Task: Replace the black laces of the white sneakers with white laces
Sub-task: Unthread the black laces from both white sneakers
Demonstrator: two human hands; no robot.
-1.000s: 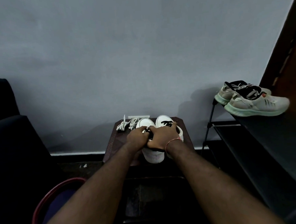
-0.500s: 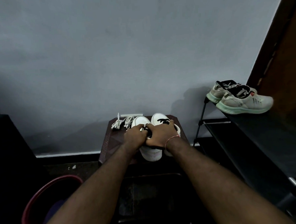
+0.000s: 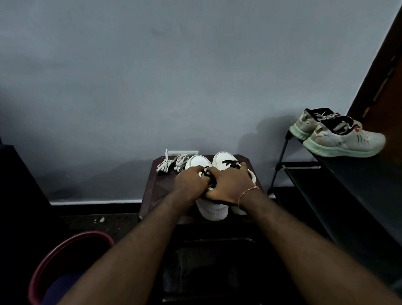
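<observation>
Sneakers (image 3: 213, 210) stand side by side, toes to the wall (image 3: 191, 71), on a small dark counter (image 3: 159, 189). By my reading the job has barely begun. Black laces (image 3: 229, 163) cross the right-hand shoe's eyelets, and a dark loop shows between the hands on the other. White laces (image 3: 171, 163) lie bundled at the counter's far left corner, just beside the toes, unthreaded.

Left hand (image 3: 191, 183) has its fingers (image 3: 197, 170) curled on the black laces at the left shoe's tongue. Right hand (image 3: 229, 185) clasps the sneakers from above, thumb at the near shoe's side. Whether it also pinches a lace I cannot tell. Both black pairs are yet to come out, and both white ones to go in.

A rack (image 3: 336, 180) at the right carries running shoes (image 3: 343, 140), with a brown door (image 3: 396, 72) behind it. A red-rimmed tub (image 3: 67, 243) sits low at the left, by a dark chair (image 3: 10, 185).
</observation>
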